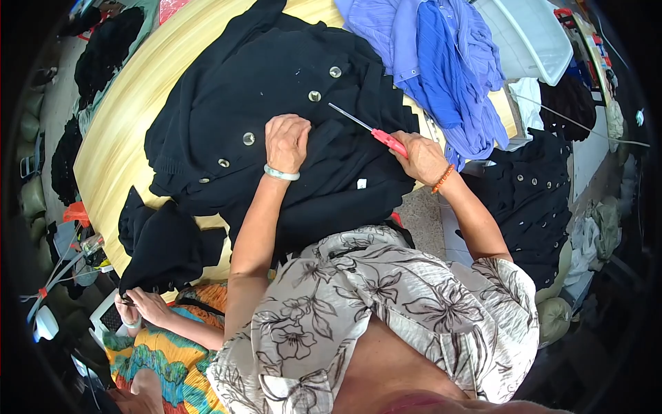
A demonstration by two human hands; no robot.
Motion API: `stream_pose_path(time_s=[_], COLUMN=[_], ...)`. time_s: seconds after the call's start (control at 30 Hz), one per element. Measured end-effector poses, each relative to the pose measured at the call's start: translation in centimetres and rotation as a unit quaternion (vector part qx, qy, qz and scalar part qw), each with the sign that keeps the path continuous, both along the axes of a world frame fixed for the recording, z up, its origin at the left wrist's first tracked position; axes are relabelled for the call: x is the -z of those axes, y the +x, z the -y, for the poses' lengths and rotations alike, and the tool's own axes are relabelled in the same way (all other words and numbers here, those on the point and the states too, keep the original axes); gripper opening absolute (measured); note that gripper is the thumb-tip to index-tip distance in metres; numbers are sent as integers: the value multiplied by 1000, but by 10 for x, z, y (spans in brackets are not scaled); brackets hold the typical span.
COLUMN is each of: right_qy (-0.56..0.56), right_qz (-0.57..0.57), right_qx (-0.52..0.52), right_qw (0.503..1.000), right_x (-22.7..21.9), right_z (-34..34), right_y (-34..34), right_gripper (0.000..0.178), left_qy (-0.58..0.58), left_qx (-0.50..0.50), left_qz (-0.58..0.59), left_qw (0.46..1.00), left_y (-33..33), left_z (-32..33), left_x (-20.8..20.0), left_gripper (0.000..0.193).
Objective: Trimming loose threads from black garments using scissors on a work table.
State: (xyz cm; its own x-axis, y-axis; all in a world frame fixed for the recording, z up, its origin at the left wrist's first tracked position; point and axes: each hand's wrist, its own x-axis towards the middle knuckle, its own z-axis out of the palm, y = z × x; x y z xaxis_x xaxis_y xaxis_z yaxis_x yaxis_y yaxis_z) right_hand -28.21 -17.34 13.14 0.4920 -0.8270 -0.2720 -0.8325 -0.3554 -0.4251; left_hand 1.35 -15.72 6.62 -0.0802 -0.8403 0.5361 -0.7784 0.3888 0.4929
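Note:
A black knit garment [227, 76] with several large metallic buttons lies spread over the table. My left hand [286, 141] rests on its middle, fingers curled in and gripping the cloth; the fingertips are hidden. To the right, my right hand [422, 160] is closed around a red-handled tool [387, 140] with a long, thin metal shaft. Its tip points up and left, just over the garment near one button [314, 96]. Whether it is a screwdriver or narrow scissors seen edge-on, I cannot tell. A small white label [361, 183] shows on the near folds.
Purple-blue garments [441, 76] are heaped at the table's [114, 131] far right, beside a pale plastic bin [527, 41]. More black buttoned garments [527, 200] hang at right. At lower left, another person's hands [141, 307] hold a black cloth [162, 241].

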Motion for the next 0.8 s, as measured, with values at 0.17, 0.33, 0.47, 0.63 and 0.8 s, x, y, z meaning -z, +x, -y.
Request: stream_pose_path(time_s=[0.17, 0.33, 0.47, 0.63, 0.8], right_qy=[-15, -13, -25, -10, 4], right_qz=[13, -3, 54, 20, -13], right_qx=[5, 7, -1, -14, -41], right_qw=[1000, 1000, 998, 1000, 999], right_x=[7, 5, 5, 12, 14], right_z=[4, 10, 10, 6, 9], right_y=[-10, -13, 2, -9, -19], right_gripper=[28, 27, 22, 24, 24], left_qy=[171, 287, 69, 208, 223], left_qx=[178, 154, -62, -96, -136], left_qz=[-123, -121, 2, 204, 72], left_qw=[961, 938, 996, 952, 963], left_y=[-16, -26, -18, -23, -39], left_z=[-26, -31, 8, 53, 60], left_x=[-23, -37, -23, 11, 29], left_gripper=[2, 26, 20, 22, 26])
